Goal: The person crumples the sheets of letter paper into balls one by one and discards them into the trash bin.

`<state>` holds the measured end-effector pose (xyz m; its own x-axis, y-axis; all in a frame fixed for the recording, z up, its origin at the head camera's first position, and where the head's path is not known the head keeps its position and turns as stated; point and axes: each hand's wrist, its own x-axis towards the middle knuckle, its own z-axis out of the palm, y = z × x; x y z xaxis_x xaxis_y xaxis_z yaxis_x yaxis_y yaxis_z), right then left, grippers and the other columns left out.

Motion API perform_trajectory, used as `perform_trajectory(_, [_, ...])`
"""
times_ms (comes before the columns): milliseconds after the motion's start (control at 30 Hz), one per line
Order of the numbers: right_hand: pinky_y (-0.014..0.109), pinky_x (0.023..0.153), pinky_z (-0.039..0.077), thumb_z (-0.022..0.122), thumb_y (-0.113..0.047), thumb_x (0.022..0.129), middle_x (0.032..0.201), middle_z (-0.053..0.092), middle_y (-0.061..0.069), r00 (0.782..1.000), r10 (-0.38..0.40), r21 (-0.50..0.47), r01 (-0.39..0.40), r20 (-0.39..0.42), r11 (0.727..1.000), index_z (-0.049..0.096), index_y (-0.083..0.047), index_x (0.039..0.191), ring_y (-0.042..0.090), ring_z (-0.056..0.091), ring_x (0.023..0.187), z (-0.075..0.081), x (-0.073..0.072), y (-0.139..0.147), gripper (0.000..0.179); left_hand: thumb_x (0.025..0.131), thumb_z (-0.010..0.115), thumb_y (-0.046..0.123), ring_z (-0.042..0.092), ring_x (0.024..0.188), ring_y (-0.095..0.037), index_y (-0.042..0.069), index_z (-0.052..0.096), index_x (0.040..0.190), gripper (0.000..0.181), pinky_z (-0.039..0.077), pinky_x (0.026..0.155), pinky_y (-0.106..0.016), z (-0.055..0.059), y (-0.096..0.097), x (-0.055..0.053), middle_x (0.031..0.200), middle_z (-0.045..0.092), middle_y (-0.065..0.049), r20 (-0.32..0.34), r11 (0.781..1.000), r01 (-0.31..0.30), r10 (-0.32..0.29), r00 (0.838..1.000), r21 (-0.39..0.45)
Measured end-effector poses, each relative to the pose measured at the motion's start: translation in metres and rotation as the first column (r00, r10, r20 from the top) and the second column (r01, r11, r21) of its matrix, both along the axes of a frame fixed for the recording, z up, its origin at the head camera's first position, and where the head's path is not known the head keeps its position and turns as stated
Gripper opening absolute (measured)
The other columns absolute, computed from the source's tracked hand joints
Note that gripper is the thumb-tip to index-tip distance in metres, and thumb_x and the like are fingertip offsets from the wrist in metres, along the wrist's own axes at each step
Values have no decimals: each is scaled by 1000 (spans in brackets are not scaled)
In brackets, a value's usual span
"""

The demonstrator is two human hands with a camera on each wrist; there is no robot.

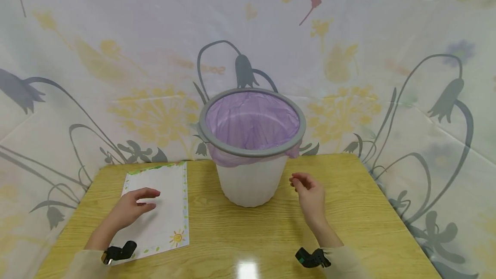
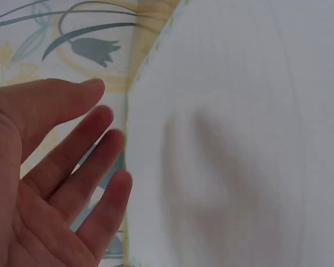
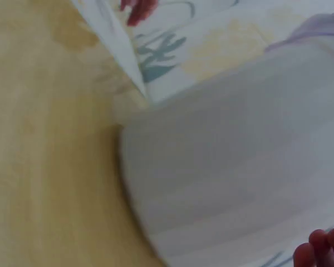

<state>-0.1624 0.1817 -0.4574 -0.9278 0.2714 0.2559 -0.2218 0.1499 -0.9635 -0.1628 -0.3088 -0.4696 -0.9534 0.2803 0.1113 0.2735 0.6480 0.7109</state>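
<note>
A white trash bin (image 1: pixel 249 184) with a grey rim (image 1: pixel 204 130) stands upright at the table's middle. A purple bag (image 1: pixel 248 119) lines it and hangs a little over the outside below the rim. My left hand (image 1: pixel 131 206) hovers above a white sheet of paper (image 1: pixel 166 201), thumb and fingers apart and nothing between them; its shadow falls on the paper in the left wrist view. To the right of the bin is my right hand (image 1: pixel 311 195), its fingers loosely bent and holding nothing visible. In the right wrist view only its fingertips (image 3: pixel 317 250) show, beside the bin's wall.
Underneath is a wood-grain table (image 1: pixel 348 210). A cloth backdrop (image 1: pixel 155 55) printed with flowers rises right behind the bin and along both sides. The paper has a leafy border and a sun drawing, and lies left of the bin.
</note>
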Motion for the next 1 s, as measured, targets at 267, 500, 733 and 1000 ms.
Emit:
perform_trajectory(267, [30, 71, 56, 62, -1, 95, 94, 71, 19, 951, 181, -8, -185, 252, 983, 68, 10, 104, 23, 68, 81, -39, 18, -30, 16, 77, 84, 12, 30, 134, -57, 1, 64, 124, 53, 28, 103, -71, -29, 10, 19, 142, 43, -34, -37, 992, -99, 96, 995, -82])
perform_trajectory(500, [28, 73, 58, 60, 6, 93, 93, 69, 22, 889, 366, -86, -356, 275, 930, 64, 19, 102, 28, 69, 86, -59, 21, -56, 17, 72, 88, 18, 19, 138, -59, -2, 61, 129, 66, 21, 106, -73, -40, 26, 19, 148, 35, -36, -32, 993, -93, 91, 995, -66])
perform_trajectory(733, [30, 75, 56, 59, 4, 94, 100, 68, 28, 840, 472, -39, -480, 266, 876, 64, 19, 108, 33, 68, 91, -38, 33, -79, 21, 72, 89, 17, 24, 136, -60, -5, 59, 129, 69, 26, 106, -72, -35, 45, 20, 146, 37, -37, -24, 988, -108, 106, 994, -113])
perform_trajectory(1000, [26, 83, 52, 65, -9, 95, 109, 70, 10, 828, 495, 138, -541, 265, 830, 70, 1, 114, 22, 65, 100, -71, 20, -103, 23, 73, 89, 27, 31, 135, -56, -5, 59, 130, 72, 33, 105, -67, -31, 72, 20, 146, 39, -34, 3, 959, -177, 183, 983, -223])
